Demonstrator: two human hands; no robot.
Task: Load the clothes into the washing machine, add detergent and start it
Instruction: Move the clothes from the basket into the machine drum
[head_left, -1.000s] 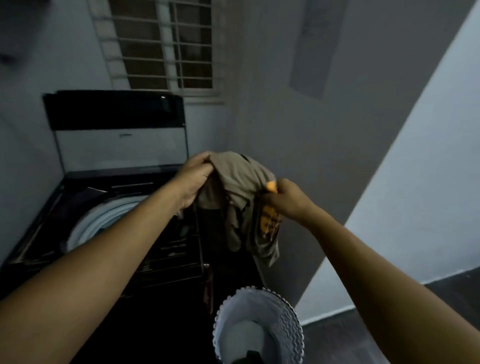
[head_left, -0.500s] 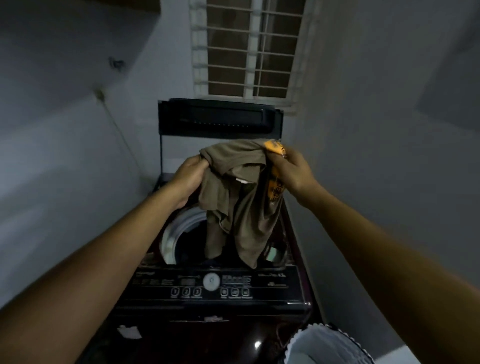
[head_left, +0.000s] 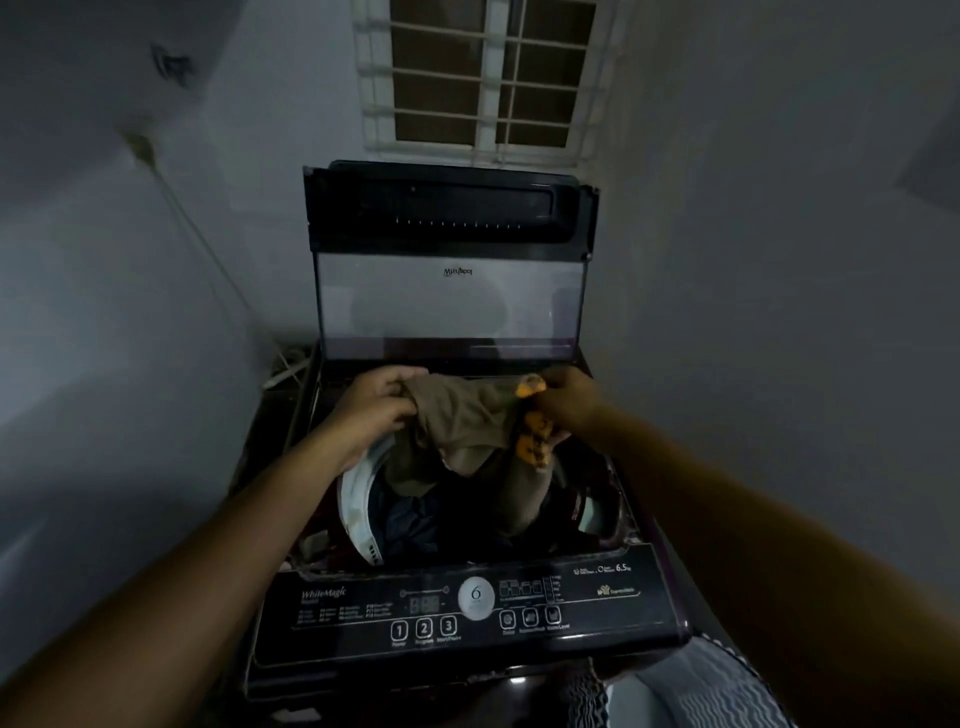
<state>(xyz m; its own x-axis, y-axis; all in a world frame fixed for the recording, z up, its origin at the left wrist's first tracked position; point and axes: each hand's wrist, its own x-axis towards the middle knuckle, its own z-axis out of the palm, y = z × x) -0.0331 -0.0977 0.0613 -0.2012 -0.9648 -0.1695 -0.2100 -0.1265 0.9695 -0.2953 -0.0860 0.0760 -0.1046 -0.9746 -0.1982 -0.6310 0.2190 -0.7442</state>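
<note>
A dark top-loading washing machine (head_left: 467, 618) stands in front of me with its glass lid (head_left: 449, 306) raised upright at the back. My left hand (head_left: 376, 402) and my right hand (head_left: 569, 397) each grip an edge of a khaki garment with an orange print (head_left: 462, 426). The garment hangs down into the open drum (head_left: 358, 499), where darker clothes (head_left: 410, 525) lie. The control panel with numbered buttons and a round dial (head_left: 475, 597) faces me at the front.
A white slatted laundry basket (head_left: 696, 691) sits at the lower right beside the machine. Grey walls close in on both sides, and a barred window (head_left: 483, 78) is above the lid. A cable (head_left: 208, 244) runs down the left wall.
I have stepped up to the machine, and both hands have lowered the khaki garment from chest height down into the drum opening.
</note>
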